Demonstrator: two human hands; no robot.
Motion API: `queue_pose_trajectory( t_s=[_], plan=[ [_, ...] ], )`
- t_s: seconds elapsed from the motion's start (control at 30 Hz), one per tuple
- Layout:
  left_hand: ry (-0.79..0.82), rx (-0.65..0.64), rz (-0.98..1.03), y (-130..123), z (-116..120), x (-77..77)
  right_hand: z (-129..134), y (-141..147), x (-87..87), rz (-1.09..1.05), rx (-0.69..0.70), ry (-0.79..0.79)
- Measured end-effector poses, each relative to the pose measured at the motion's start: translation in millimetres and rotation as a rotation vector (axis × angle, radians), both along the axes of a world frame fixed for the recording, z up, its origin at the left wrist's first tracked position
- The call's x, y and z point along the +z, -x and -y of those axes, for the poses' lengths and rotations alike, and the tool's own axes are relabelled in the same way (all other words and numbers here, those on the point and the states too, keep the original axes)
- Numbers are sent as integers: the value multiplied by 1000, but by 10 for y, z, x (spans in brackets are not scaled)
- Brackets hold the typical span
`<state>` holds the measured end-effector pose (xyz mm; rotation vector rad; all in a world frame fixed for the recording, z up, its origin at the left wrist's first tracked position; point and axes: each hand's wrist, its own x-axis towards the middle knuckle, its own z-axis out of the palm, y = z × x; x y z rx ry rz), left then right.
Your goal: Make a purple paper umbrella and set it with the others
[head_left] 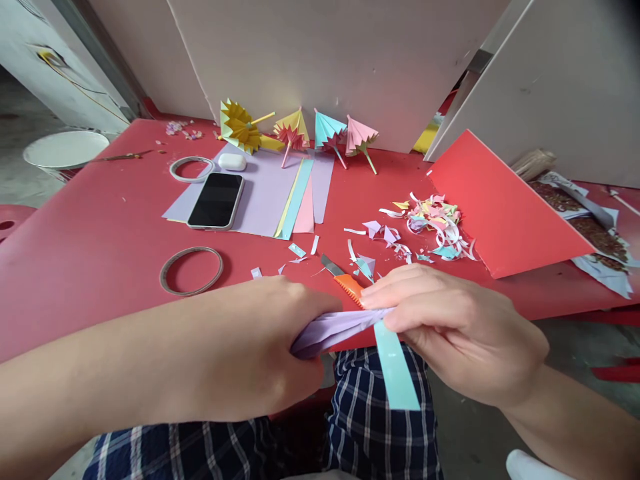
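My left hand [280, 340] is closed around the wide end of a folded lilac paper piece [340, 330]. The narrow tip of that piece is pinched between the thumb and fingers of my right hand [450, 320]. From the same pinch a light blue paper strip [397, 367] hangs down over my lap. Just beyond my right fingertips an orange utility knife [347, 283] lies on the red table [125, 220], its blade out and pointing away to the left. Part of its handle is hidden behind my right hand.
Small paper umbrellas [330, 130] stand against the back wall. A phone [216, 200] and a white earbud case [232, 162] lie on lilac sheets [260, 200]. Tape rolls [191, 291] are at left. Paper scraps [440, 223] pile beside a tilted red board [505, 207].
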<state>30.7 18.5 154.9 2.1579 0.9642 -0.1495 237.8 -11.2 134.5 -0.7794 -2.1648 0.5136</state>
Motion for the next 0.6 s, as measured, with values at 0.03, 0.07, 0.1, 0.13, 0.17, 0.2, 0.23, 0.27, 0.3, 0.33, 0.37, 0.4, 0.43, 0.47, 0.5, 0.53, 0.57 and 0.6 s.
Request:
queue_pose_trajectory(
  t_s=[0.03,0.07,0.1,0.13,0.17,0.2,0.23,0.27,0.3,0.33,0.37,0.4,0.43,0.47,0.5,0.53,0.57,0.6],
  plan=[
    [20,-13,7,4,7,-18,2,0,0,-3,3,0],
    [39,-30,21,9,12,-35,5,1,0,-9,9,-1],
    [52,-46,32,16,15,-48,8,3,0,-17,12,-1],
    [26,-38,52,21,15,-54,11,5,-1,-28,16,-1],
    [-3,-36,83,22,15,-50,14,8,-2,-41,17,0],
    [-26,-29,100,19,14,-36,17,10,-4,-51,16,0],
    [-30,-27,100,11,15,-13,20,12,-7,-61,14,-1],
    [-22,-25,82,-1,18,15,23,13,-11,-70,14,-6],
    [-14,-19,54,-17,23,45,26,14,-16,-77,13,-11],
    [-12,-14,16,-34,32,70,29,15,-21,-87,12,-19],
    [-19,-10,-28,-51,44,86,32,14,-26,-98,10,-27],
    [-39,-7,-69,-66,60,90,35,13,-31,-108,9,-35],
    [-75,-1,-94,-78,77,82,38,12,-36,-115,8,-43],
    [-124,12,-108,-85,96,62,42,11,-40,-115,10,-51],
    [-180,24,-105,-89,115,35,47,10,-44,-112,11,-57],
    [-229,38,-90,-88,134,3,52,11,-48,-107,9,-56],
    [-263,59,-61,-84,151,-28,59,11,-51,-107,6,-50],
    [-282,83,-27,-76,165,-55,68,13,-55,-114,-2,-40]
  ],
)
